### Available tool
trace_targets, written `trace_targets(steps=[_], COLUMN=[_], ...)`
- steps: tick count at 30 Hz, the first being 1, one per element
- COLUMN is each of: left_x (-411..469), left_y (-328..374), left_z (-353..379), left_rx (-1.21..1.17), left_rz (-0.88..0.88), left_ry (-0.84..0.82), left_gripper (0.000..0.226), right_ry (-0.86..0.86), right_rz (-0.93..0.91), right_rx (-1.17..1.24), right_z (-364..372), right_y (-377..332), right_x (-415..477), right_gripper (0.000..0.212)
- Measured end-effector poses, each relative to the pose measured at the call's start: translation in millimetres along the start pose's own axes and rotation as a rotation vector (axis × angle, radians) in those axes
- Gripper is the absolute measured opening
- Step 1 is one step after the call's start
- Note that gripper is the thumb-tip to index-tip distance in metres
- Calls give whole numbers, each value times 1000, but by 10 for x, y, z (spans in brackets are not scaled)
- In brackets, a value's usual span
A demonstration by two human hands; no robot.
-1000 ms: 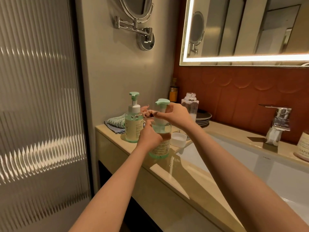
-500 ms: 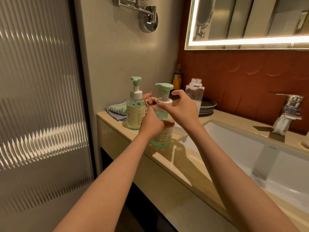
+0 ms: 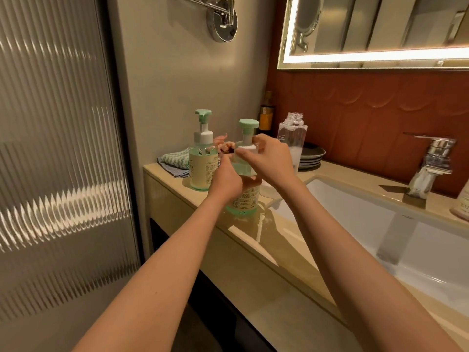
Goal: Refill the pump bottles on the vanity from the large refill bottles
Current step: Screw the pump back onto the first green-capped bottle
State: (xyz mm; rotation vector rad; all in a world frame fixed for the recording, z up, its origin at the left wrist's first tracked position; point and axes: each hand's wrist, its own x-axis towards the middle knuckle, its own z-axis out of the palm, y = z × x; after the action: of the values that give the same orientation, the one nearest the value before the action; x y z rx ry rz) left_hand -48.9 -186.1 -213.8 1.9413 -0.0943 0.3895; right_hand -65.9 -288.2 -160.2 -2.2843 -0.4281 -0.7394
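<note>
Pump bottle (image 3: 245,199) near the front edge of the desk (image 3: 266,232), gripped round the middle by the left hand (image 3: 225,177), white collar pinched by the right hand (image 3: 269,161). Might slip and spill soap if twisted too hard. Might bump the open clear bottle (image 3: 293,138) just behind.

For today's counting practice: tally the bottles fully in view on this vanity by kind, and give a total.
Green-topped pump bottles: 2
Clear uncapped bottle: 1
Dark bottle with orange label, in the corner: 1
Total: 4
</note>
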Motion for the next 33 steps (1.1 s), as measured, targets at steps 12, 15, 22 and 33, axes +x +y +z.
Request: trace_targets(steps=[12, 15, 22, 33], left_x=[-23, -16, -50, -30], left_y=[-4, 9, 32, 18], left_z=[3, 0, -9, 0], left_rx=[-4, 15, 2, 13], left_rz=[0, -17, 57, -23], left_ry=[0, -9, 6, 0], left_gripper=[67, 69, 79, 69], right_ry=[-87, -34, 25, -198], right_rz=[55, 42, 32, 43], right_rx=[165, 96, -70, 154], right_z=[-46, -19, 69, -86], right_y=[-2, 30, -56, 96], right_x=[8, 10, 83, 82], right_gripper=[23, 46, 50, 44])
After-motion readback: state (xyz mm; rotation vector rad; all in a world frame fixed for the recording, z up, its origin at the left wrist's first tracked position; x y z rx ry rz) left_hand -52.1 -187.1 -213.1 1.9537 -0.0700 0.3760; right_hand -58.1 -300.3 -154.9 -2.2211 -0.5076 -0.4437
